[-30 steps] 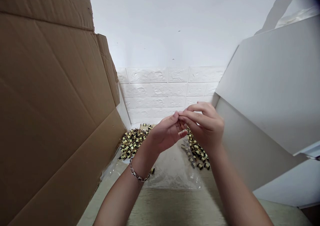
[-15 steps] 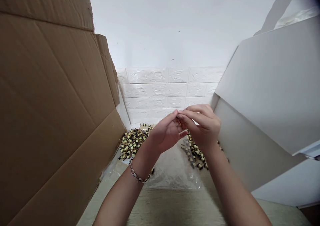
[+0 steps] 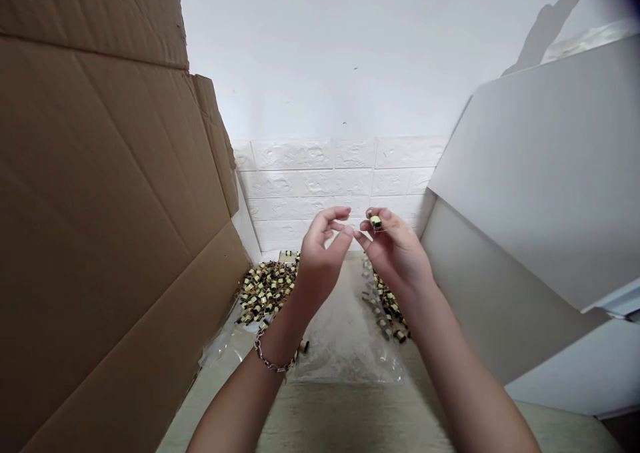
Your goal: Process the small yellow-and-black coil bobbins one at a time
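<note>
My right hand (image 3: 397, 246) pinches a small coil (image 3: 375, 222), wrapped in yellow with black ends, between thumb and fingertips. Close beside it, my left hand (image 3: 325, 249) has its thumb tip pressed against a finger while the index finger stays lifted. Anything in that pinch is too fine to make out. Both hands are raised over a clear plastic bag (image 3: 345, 346). More yellow-and-black coils with orange-brown wires lie in a left heap (image 3: 267, 289) and a right heap (image 3: 393, 309), the latter partly behind my right forearm.
A tall cardboard sheet (image 3: 100, 206) walls off the left side, and pale grey panels (image 3: 540, 173) stand on the right. White brick-patterned wall (image 3: 300, 183) closes the back. One loose coil (image 3: 304, 345) lies near my left wrist.
My hands have turned and parted slightly at the fingertips. The coil, hidden before, now shows in my right hand. My left index finger has lifted away.
</note>
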`<state>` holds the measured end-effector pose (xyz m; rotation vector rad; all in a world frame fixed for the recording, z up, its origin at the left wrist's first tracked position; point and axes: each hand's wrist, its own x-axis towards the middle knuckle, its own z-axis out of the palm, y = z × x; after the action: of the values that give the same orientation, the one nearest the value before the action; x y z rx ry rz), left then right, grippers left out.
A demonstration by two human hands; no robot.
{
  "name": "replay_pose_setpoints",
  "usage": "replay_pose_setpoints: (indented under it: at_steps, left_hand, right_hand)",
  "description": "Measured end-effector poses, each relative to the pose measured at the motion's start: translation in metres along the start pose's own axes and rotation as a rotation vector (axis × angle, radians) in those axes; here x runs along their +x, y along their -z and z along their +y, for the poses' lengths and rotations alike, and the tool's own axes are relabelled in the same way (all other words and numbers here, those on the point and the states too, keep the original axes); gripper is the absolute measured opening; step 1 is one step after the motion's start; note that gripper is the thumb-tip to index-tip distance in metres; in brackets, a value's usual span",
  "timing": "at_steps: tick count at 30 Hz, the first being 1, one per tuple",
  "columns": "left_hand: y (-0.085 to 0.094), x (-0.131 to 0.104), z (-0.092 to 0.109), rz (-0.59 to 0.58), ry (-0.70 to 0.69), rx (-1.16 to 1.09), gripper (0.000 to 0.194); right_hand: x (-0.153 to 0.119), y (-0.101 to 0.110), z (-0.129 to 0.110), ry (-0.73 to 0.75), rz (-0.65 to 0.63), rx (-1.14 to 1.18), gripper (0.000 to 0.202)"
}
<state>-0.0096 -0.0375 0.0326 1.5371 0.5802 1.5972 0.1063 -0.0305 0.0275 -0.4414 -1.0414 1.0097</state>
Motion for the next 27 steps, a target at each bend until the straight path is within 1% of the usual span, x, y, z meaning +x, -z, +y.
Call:
replay_pose_setpoints:
  at_steps: [1, 2, 4, 5, 6, 8, 13, 15, 19, 22, 24, 27]
  left_hand:
    - [0.001, 0.000, 0.003, 0.011, -0.133, 0.137, 0.024]
    - [0.003, -0.001, 0.005, -0.003, -0.246, 0.254, 0.027]
    - [0.006, 0.000, 0.009, -0.079, -0.393, 0.411, 0.032]
    - [0.007, 0.000, 0.010, -0.121, -0.429, 0.459, 0.033]
    - [0.008, 0.001, 0.009, -0.149, -0.448, 0.490, 0.032]
    - [0.010, 0.002, 0.007, -0.157, -0.453, 0.514, 0.028]
    - [0.011, 0.005, 0.000, -0.106, -0.449, 0.511, 0.019]
    - [0.012, 0.005, -0.001, -0.090, -0.486, 0.535, 0.018]
    - [0.016, 0.008, -0.005, -0.060, -0.630, 0.673, 0.017]
    - [0.020, 0.012, -0.009, -0.021, -0.728, 0.774, 0.018]
    - [0.023, 0.015, -0.011, 0.007, -0.763, 0.834, 0.019]
    - [0.024, 0.017, -0.014, 0.021, -0.760, 0.896, 0.019]
  right_hand:
    - [0.001, 0.000, 0.001, -0.046, -0.016, 0.038, 0.011]
    - [0.001, -0.001, 0.002, -0.095, -0.030, 0.069, 0.011]
    - [0.000, -0.003, 0.005, -0.221, -0.045, 0.148, 0.011]
    - [-0.001, -0.004, 0.006, -0.291, -0.042, 0.197, 0.011]
    - [-0.002, -0.006, 0.007, -0.354, -0.035, 0.245, 0.011]
    - [-0.003, -0.009, 0.010, -0.437, -0.025, 0.322, 0.009]
    - [-0.006, -0.014, 0.016, -0.497, -0.039, 0.423, 0.006]
    - [-0.007, -0.015, 0.018, -0.513, -0.032, 0.452, 0.007]
    - [-0.008, -0.016, 0.018, -0.507, -0.013, 0.440, 0.005]
    - [-0.007, -0.014, 0.017, -0.423, 0.092, 0.352, 0.008]
    - [-0.005, -0.011, 0.016, -0.341, 0.161, 0.271, 0.011]
    - [-0.001, -0.006, 0.013, -0.236, 0.176, 0.163, 0.017]
